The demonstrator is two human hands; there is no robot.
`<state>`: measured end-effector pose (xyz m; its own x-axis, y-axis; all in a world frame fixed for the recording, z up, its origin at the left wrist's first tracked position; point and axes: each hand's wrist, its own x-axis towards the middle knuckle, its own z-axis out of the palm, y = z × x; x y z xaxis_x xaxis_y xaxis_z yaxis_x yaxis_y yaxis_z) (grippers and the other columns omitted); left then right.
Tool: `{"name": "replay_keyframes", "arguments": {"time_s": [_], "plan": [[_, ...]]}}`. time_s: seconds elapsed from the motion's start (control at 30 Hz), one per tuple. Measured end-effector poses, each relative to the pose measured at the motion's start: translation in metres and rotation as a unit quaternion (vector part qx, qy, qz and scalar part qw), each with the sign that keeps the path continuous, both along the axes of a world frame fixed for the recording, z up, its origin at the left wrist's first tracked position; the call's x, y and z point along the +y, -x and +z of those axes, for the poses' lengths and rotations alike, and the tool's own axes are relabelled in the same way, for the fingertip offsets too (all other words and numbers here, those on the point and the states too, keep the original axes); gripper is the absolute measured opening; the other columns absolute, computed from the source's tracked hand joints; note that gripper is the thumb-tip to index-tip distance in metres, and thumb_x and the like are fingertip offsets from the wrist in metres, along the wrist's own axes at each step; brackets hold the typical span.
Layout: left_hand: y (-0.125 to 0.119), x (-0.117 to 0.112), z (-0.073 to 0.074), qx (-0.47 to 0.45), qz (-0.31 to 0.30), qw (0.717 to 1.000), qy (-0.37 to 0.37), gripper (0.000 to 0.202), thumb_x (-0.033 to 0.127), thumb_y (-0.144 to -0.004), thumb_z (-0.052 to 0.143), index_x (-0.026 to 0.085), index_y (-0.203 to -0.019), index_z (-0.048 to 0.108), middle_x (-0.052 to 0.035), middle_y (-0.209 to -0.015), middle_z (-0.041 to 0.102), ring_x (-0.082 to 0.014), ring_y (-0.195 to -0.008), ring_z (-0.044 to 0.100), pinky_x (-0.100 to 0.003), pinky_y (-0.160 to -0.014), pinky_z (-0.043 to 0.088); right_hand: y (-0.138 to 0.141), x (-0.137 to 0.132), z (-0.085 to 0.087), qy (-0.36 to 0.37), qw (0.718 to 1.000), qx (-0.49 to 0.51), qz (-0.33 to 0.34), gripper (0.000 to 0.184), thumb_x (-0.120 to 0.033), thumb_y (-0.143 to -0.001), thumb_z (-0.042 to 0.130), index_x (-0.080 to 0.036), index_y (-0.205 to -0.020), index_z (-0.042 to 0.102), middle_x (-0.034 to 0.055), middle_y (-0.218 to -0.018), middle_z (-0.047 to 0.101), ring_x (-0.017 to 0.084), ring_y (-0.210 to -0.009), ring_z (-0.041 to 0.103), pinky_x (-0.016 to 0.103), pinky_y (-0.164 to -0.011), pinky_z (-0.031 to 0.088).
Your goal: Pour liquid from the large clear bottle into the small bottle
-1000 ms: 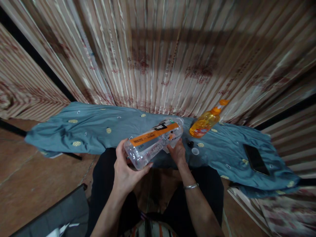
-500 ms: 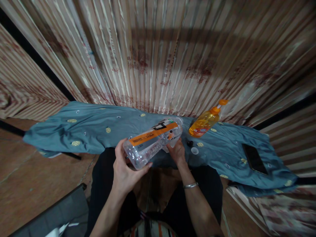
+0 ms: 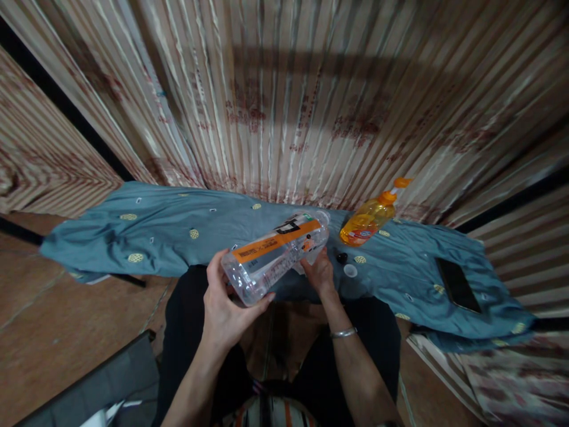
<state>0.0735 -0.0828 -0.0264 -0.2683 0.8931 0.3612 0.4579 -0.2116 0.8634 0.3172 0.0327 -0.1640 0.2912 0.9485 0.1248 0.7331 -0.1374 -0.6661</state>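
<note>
You hold a large clear plastic bottle with an orange, grey and black label [image 3: 278, 246] slantwise over the near middle of the counter [image 3: 160, 231], its base near and left, its narrower end far and right. Whether the bottle also rests on the counter, you cannot tell.

Your left hand [image 3: 229, 311] cups the base: the fingers are spread to the bottle's width and curled around it, the thumb along the near side. Your right hand [image 3: 319, 274], below a silver metal bangle [image 3: 344, 333], is at the narrower end, the thumb against the near side. The other fingers of that hand are mostly hidden, so how far they close, or on what, you cannot tell.

A blue-green cloth with yellow pineapple prints [image 3: 213, 231] covers the counter. To the right of the bottle, near the far edge, stands an amber see-through bottle with an orange pump top [image 3: 362, 226]. Just beside your right hand lie a small black object [image 3: 342, 258] and a small round whitish piece [image 3: 350, 270], close together. Farther right lies a flat black phone [image 3: 457, 284]. Behind everything hangs a striped beige and red curtain [image 3: 275, 118].
</note>
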Motion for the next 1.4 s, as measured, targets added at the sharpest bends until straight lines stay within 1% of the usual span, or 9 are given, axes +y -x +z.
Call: {"name": "replay_keyframes", "arguments": {"time_s": [0.17, 0.37, 0.43, 0.6, 0.8, 0.93, 1.13, 1.27, 1.4], "plan": [[-0.001, 0.0, -0.002, -0.008, 0.009, 1.0, -0.011, 0.104, 0.055, -0.061, 0.101, 0.023, -0.146, 0.05, -0.0126, -0.13, 0.076, -0.0344, -0.112, 0.083, -0.042, -0.085, 0.073, 0.0, -0.001, -0.002, -0.003, 1.0, 0.007, -0.006, 0.064, -0.039, -0.092, 0.075, -0.009, -0.145, 0.056, 0.0281, -0.124, 0.081, 0.038, -0.113, 0.081, 0.052, -0.099, 0.064], [-0.004, -0.001, -0.01, -0.002, 0.021, 1.0, -0.021, 0.106, 0.056, -0.062, 0.101, 0.024, -0.15, 0.05, -0.0117, -0.132, 0.076, -0.0334, -0.113, 0.082, -0.042, -0.086, 0.073, 0.001, -0.001, -0.002, -0.013, 1.0, 0.001, -0.01, 0.066, -0.039, -0.093, 0.076, -0.005, -0.146, 0.056, 0.0292, -0.125, 0.08, 0.038, -0.115, 0.081, 0.051, -0.1, 0.063], [-0.003, -0.001, -0.009, -0.001, 0.02, 1.0, -0.02, 0.106, 0.057, -0.063, 0.101, 0.024, -0.151, 0.05, -0.0116, -0.131, 0.076, -0.0332, -0.112, 0.082, -0.042, -0.085, 0.073, 0.002, -0.001, -0.001, -0.006, 1.0, -0.004, -0.011, 0.066, -0.039, -0.093, 0.076, -0.006, -0.147, 0.056, 0.0283, -0.126, 0.081, 0.037, -0.115, 0.081, 0.051, -0.101, 0.063], [0.003, -0.002, -0.001, 0.021, -0.014, 1.0, 0.008, 0.105, 0.057, -0.067, 0.1, 0.024, -0.151, 0.046, -0.0117, -0.13, 0.076, -0.0334, -0.113, 0.083, -0.042, -0.088, 0.073, 0.003, -0.001, 0.001, 0.021, 0.999, -0.018, -0.021, 0.068, -0.039, -0.095, 0.076, -0.005, -0.149, 0.054, 0.0283, -0.128, 0.08, 0.037, -0.119, 0.081, 0.05, -0.103, 0.063], [-0.001, -0.001, 0.0, 0.039, 0.015, 0.999, -0.018, 0.105, 0.06, -0.068, 0.097, 0.023, -0.151, 0.044, -0.0115, -0.128, 0.075, -0.034, -0.111, 0.082, -0.044, -0.087, 0.071, 0.001, 0.0, -0.001, 0.007, 1.0, -0.012, -0.011, 0.065, -0.041, -0.094, 0.077, -0.008, -0.145, 0.057, 0.0258, -0.123, 0.081, 0.037, -0.114, 0.081, 0.05, -0.101, 0.064], [0.001, -0.001, -0.001, 0.051, -0.003, 0.999, -0.005, 0.106, 0.062, -0.069, 0.096, 0.022, -0.152, 0.043, -0.0117, -0.129, 0.074, -0.0343, -0.112, 0.081, -0.046, -0.09, 0.07, 0.001, -0.001, 0.0, 0.002, 1.0, -0.005, -0.008, 0.062, -0.038, -0.093, 0.076, -0.009, -0.144, 0.056, 0.0258, -0.124, 0.081, 0.036, -0.114, 0.081, 0.05, -0.101, 0.063], [-0.003, 0.0, -0.006, 0.026, 0.005, 1.0, -0.016, 0.112, 0.067, -0.071, 0.094, 0.02, -0.158, 0.039, -0.0148, -0.133, 0.072, -0.0366, -0.117, 0.08, -0.049, -0.095, 0.069, 0.004, -0.001, 0.002, 0.004, 1.0, -0.011, -0.019, 0.061, -0.039, -0.093, 0.078, -0.01, -0.143, 0.058, 0.0255, -0.123, 0.081, 0.038, -0.114, 0.08, 0.051, -0.101, 0.063], [-0.006, 0.001, -0.01, 0.017, 0.007, 1.0, -0.023, 0.123, 0.074, -0.07, 0.093, 0.018, -0.163, 0.036, -0.0174, -0.136, 0.071, -0.0389, -0.12, 0.079, -0.051, -0.098, 0.068, 0.006, -0.002, 0.007, 0.016, 1.0, -0.013, -0.021, 0.062, -0.038, -0.093, 0.077, -0.007, -0.142, 0.058, 0.0274, -0.124, 0.081, 0.039, -0.118, 0.08, 0.05, -0.104, 0.062], [-0.004, 0.0, -0.011, 0.026, 0.006, 0.999, -0.02, 0.132, 0.077, -0.068, 0.093, 0.017, -0.168, 0.032, -0.0194, -0.141, 0.069, -0.0412, -0.125, 0.077, -0.055, -0.104, 0.066, 0.007, -0.003, 0.01, 0.022, 0.999, -0.01, -0.026, 0.061, -0.035, -0.092, 0.077, -0.007, -0.143, 0.058, 0.027, -0.126, 0.08, 0.039, -0.118, 0.08, 0.051, -0.105, 0.062]]}}
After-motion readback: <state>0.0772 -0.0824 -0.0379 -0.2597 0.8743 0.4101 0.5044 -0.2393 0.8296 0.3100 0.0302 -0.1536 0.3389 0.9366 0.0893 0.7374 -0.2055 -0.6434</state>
